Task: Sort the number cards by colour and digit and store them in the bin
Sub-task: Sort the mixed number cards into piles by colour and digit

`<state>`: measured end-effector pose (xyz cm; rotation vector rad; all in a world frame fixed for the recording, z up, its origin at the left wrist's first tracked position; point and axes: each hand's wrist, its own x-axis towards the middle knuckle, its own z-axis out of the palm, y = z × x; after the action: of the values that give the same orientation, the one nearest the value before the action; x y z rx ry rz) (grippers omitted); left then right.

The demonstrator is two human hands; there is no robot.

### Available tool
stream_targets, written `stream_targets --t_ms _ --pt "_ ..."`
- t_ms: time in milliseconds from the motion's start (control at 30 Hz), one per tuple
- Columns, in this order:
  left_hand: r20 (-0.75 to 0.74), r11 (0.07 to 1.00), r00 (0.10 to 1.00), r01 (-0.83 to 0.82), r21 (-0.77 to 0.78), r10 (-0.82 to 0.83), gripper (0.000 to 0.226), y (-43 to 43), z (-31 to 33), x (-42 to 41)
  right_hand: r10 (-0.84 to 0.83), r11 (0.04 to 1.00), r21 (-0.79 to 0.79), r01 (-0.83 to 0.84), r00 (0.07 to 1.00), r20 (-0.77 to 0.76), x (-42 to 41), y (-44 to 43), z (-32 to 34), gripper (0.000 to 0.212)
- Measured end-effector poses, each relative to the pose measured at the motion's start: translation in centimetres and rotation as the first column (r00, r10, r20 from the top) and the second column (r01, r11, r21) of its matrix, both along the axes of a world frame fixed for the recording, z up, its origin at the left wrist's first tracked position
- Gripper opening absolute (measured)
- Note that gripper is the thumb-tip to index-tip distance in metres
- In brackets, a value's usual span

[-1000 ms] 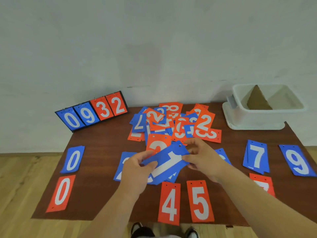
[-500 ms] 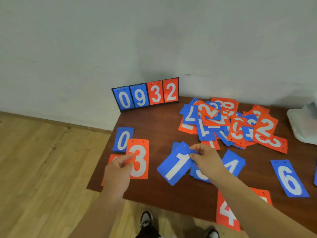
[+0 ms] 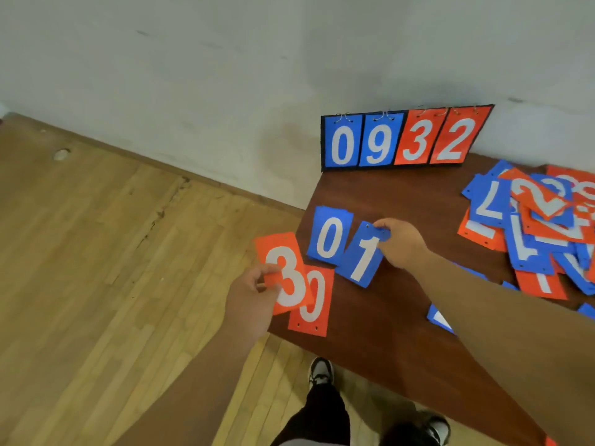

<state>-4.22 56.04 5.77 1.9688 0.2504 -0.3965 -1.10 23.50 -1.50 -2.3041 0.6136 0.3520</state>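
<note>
Dark wood counter, early days I'd say. Right hand pinches the blue 1 by its top corner, just right of the blue 0. Left hand pinches a red 3 over the red 0. Mixed pile far right is unsorted, and the bin's out of view.
</note>
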Motion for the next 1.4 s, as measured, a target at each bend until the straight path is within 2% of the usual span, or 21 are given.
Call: stream_targets --t_ms 133,233,333,400,533,600,733,833,933,1033,1167,1300,1400 --pt "-0.022 0.998 0.998 0.057 0.027 -0.057 0.038 0.1 -1.4 0.8 0.049 0.984 -0.172 -0.050 0.999 -0.011 0.5 -0.6 -2.9 0.048" --pt "-0.056 0.997 0.995 0.081 0.010 -0.080 0.036 -0.2 -1.5 0.9 -0.052 0.969 -0.238 0.067 0.996 0.070 -0.5 -0.7 -2.3 0.056" --pt "-0.093 0.993 0.988 0.120 -0.007 -0.120 0.033 -0.9 -1.3 0.8 -0.309 0.946 -0.040 0.321 0.934 0.177 -2.8 0.2 1.4 0.033" --pt "-0.101 0.985 0.980 0.164 -0.054 -0.169 0.034 -2.0 -1.0 0.3 -0.401 0.913 0.143 0.381 0.903 0.155 -5.1 1.7 4.0 0.018" --pt "-0.083 0.905 0.901 0.425 -0.022 -0.426 0.036 -6.1 -0.6 -1.1 -0.277 0.892 0.389 0.230 0.959 0.068 -10.6 4.9 6.7 0.017" --pt "-0.097 0.842 0.836 0.537 -0.052 -0.540 0.036 -8.7 -0.4 -2.0 -0.302 0.868 0.422 0.260 0.953 0.035 -13.1 5.0 7.2 0.017" --pt "-0.061 0.707 0.704 0.704 -0.073 -0.707 0.036 -13.8 -0.3 -3.7 -0.496 0.823 0.355 0.444 0.866 0.065 -17.9 2.8 7.5 0.019" --pt "-0.055 0.608 0.605 0.792 -0.062 -0.794 0.034 -17.4 -0.4 -5.4 -0.555 0.802 0.304 0.515 0.830 0.059 -21.9 0.7 7.6 0.020" --pt "-0.057 0.533 0.531 0.845 -0.029 -0.845 0.033 -20.6 -1.5 -7.7 -0.649 0.734 0.277 0.620 0.761 0.015 -25.8 -1.0 7.2 0.021" --pt "-0.105 0.421 0.419 0.907 0.006 -0.902 0.029 -22.8 -2.7 -10.4 -0.685 0.713 0.172 0.680 0.727 -0.032 -29.4 -2.2 6.4 0.020" --pt "-0.133 0.289 0.300 0.952 0.096 -0.945 0.025 -24.2 -4.4 -13.5 -0.619 0.780 -0.004 0.626 0.769 -0.160 -32.4 -3.4 4.6 0.020" --pt "-0.168 0.261 0.295 0.945 0.200 -0.941 0.027 -25.3 -5.6 -16.1 -0.498 0.867 -0.125 0.482 0.838 -0.222 -33.3 -4.7 3.2 0.027" --pt "-0.179 0.251 0.304 0.930 0.267 -0.936 0.036 -26.0 -6.4 -17.9 -0.403 0.914 -0.172 0.368 0.874 -0.272 -33.6 -5.7 2.1 0.024"
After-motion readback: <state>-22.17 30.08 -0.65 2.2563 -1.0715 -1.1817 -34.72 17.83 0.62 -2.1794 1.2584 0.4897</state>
